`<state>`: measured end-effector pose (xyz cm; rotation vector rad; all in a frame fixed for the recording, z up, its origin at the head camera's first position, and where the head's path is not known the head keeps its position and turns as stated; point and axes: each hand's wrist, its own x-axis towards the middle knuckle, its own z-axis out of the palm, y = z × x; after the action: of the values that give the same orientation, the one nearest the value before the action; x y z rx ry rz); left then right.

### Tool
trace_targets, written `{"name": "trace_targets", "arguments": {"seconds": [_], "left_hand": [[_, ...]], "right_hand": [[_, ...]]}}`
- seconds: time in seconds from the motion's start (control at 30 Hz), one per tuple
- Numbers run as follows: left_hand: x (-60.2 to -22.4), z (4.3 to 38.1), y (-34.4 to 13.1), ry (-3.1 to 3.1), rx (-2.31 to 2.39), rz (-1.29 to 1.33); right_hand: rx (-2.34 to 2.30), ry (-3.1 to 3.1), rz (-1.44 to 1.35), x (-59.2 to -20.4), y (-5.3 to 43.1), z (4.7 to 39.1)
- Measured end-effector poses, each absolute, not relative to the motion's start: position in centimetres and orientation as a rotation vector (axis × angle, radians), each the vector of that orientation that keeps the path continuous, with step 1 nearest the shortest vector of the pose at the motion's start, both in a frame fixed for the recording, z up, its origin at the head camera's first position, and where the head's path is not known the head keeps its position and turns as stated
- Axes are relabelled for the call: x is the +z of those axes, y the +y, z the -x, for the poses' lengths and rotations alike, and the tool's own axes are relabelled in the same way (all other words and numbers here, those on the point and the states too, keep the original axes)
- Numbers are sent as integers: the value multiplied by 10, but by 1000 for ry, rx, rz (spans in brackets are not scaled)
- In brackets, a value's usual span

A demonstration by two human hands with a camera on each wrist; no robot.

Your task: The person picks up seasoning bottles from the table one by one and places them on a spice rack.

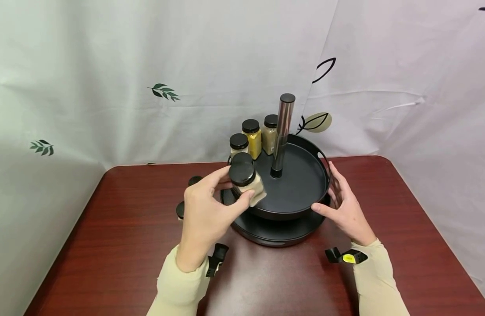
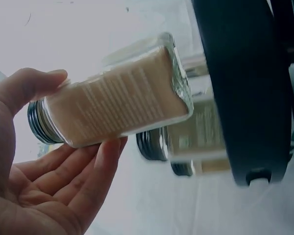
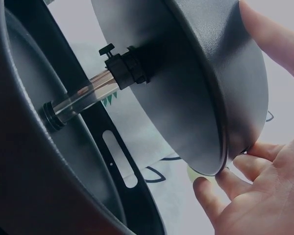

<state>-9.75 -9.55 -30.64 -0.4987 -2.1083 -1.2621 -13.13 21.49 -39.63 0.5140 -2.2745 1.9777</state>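
My left hand (image 1: 205,210) pinches a glass spice jar (image 1: 259,191) of beige powder between thumb and fingers. The black-lidded jar (image 2: 117,98) is tilted, over the left side of a black two-tier turntable's upper tray (image 1: 301,184). Spread along that tray's right outer wall, my right hand (image 1: 348,215) touches it with thumb and fingertips. In the right wrist view the thumb and fingers of the right hand (image 3: 269,181) are wide apart on the upper tray (image 3: 245,83). Behind the held jar stand a yellow jar (image 1: 255,145), a tan jar (image 1: 269,140) and a pale jar (image 1: 239,149).
A metal post (image 1: 283,131) rises through the upper tray. Below sits the wider lower tray (image 1: 279,237). Two black jar lids (image 1: 195,180) show on the table (image 1: 120,228) left of the turntable, partly hidden by my left hand. A white curtain (image 1: 211,57) hangs behind.
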Motion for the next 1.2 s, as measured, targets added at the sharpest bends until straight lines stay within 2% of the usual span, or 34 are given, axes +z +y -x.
{"name": "trace_targets", "arguments": {"seconds": [0.47,1.2], "left_hand": [[-319,106,-62,-2224,-1086,474],[-331,111,-45,-2332,-1004,361]], "right_hand": [[2003,-2243,-525,-397,215,132],[1982,-2272,-520,-397,215,132]]}}
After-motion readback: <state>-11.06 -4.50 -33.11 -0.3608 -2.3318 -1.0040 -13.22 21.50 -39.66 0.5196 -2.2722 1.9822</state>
